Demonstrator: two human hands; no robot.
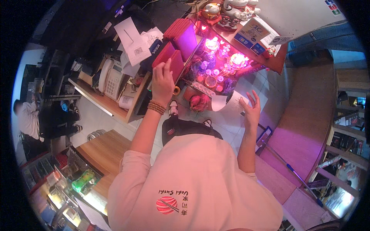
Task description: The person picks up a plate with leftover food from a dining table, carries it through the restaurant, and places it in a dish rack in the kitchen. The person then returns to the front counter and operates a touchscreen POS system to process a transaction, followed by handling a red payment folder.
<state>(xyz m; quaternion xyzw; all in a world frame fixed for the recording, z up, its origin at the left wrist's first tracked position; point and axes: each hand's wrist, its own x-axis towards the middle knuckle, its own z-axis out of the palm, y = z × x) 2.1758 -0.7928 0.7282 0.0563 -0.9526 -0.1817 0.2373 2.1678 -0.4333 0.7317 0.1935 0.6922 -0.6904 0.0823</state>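
Observation:
My left hand, with a beaded bracelet on its wrist, lies against the near red folder in an upright row. Its fingertips overlap the folder's face; whether they grip it is hidden. A curled paper slip with print hangs from my right hand, its thumb on the slip and other fingers spread. More red folders stand behind the first one. Just left of them, a dark card sign bearing VISA leans by several loose papers.
A corded telephone rests on the wooden counter at left. Lit ornaments glow ahead, with cat figurines and payment signs behind. At right, a blue-handled pole leans by a bench. A person is far left.

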